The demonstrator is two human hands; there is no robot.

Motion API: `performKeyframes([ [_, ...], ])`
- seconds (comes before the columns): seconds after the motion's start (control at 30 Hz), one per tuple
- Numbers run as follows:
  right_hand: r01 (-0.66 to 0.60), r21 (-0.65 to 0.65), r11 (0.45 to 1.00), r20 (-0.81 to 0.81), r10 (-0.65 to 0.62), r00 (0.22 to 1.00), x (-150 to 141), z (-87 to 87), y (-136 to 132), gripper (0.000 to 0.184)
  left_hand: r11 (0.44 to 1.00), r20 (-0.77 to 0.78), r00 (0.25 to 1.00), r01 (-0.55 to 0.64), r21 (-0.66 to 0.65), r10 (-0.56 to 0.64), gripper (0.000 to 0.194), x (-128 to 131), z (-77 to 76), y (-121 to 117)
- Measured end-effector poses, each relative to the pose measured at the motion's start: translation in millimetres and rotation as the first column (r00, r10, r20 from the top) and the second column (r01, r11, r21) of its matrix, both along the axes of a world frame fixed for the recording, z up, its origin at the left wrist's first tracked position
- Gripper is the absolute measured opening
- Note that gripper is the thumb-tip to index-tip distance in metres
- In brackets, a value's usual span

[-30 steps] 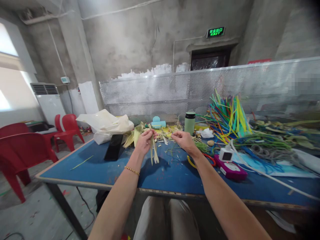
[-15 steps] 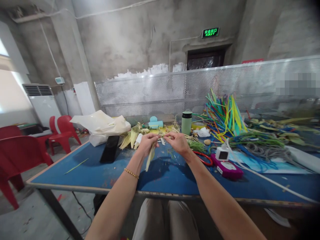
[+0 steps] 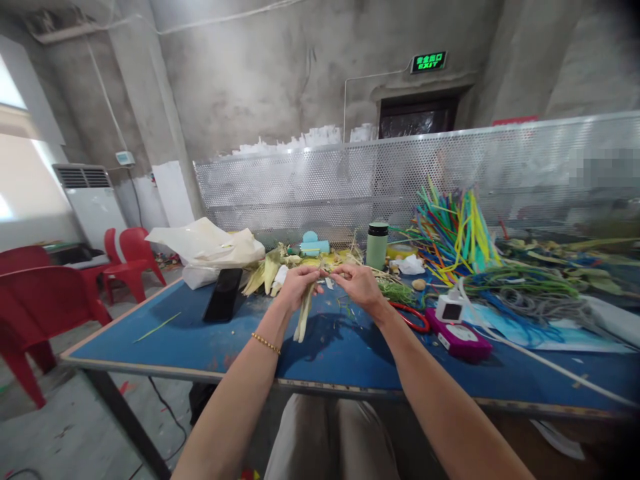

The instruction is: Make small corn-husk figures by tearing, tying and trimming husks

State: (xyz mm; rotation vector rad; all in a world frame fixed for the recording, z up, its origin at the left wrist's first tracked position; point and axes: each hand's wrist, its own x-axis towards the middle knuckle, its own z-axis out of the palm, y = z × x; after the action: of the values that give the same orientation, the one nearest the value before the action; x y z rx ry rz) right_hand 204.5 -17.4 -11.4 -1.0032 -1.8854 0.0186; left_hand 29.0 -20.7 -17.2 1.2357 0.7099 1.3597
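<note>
My left hand (image 3: 299,285) is closed on a bundle of pale dried corn husk strips (image 3: 303,320), whose ends hang below the fingers over the blue table (image 3: 210,353). My right hand (image 3: 359,285) pinches close beside it, fingertips almost meeting those of the left. What lies between the right fingertips is too small to make out. Behind my left hand is a heap of dried husks (image 3: 267,270). Green plant fibres (image 3: 397,291) lie just past my right hand.
A black phone (image 3: 223,295) and white plastic bag (image 3: 210,247) are on the left. A green bottle (image 3: 377,247) stands behind my right hand. Right of it are colourful strips (image 3: 463,230), a purple box (image 3: 460,339) with a white charger (image 3: 449,308), cords and a red ring (image 3: 417,325).
My right hand has moved left, from apart to fingertip to fingertip with my left hand. The husk strips hang closer together than a second ago. The view has shifted slightly.
</note>
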Motion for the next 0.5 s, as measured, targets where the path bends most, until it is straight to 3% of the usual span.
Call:
performKeyframes([
  [0.27,0.035,0.014,0.999,0.092,-0.036,0.995,0,0.5,-4,0.016,0.997,-0.107,0.994,0.007,0.077,0.002,0.021,8,-8.3,2],
  [0.4,0.079,0.015,0.997,0.210,-0.080,0.974,2,-1.0,-5,0.014,0.975,-0.204,0.963,-0.145,0.166,0.178,0.012,4,-12.1,9],
  [0.5,0.103,0.039,0.994,0.262,-0.110,0.959,2,-1.8,-6,0.013,0.921,-0.373,0.859,-0.244,0.304,0.350,0.014,2,-12.8,11],
])
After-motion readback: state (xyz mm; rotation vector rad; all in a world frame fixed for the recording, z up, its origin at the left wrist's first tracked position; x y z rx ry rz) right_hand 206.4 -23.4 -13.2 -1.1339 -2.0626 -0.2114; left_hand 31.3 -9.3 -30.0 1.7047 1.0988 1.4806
